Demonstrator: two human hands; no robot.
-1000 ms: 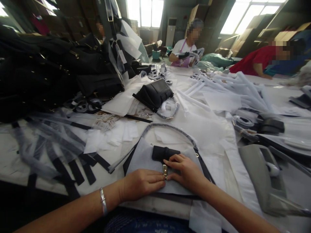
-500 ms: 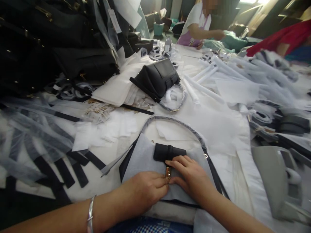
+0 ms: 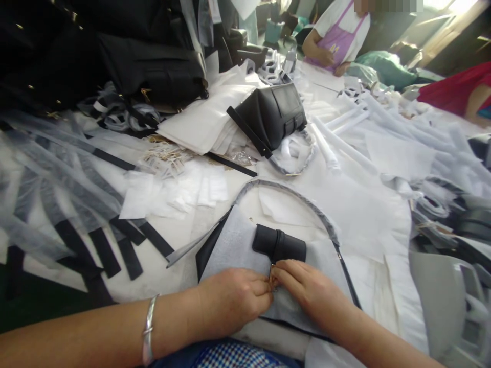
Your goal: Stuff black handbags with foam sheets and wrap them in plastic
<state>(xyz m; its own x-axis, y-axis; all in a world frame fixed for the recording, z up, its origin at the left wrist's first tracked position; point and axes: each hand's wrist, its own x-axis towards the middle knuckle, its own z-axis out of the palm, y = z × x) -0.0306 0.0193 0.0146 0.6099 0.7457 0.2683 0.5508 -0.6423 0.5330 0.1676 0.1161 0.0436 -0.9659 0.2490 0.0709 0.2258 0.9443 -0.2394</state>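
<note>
Head view. The left hand and right hand meet fingertip to fingertip over a small gold clasp, which lies near the worktop edge closest to the person, on a black bag covered by a grey wrapping sheet. Both hands are closed in a pinch on the clasp, which is largely hidden by the fingers. Judged good practice: hold the sheet flat with the other fingers and work the clasp without creasing the wrap. The black flap tab above the clasp lies crosswise, left to right. The wrapped handle arches away from the person.
</note>
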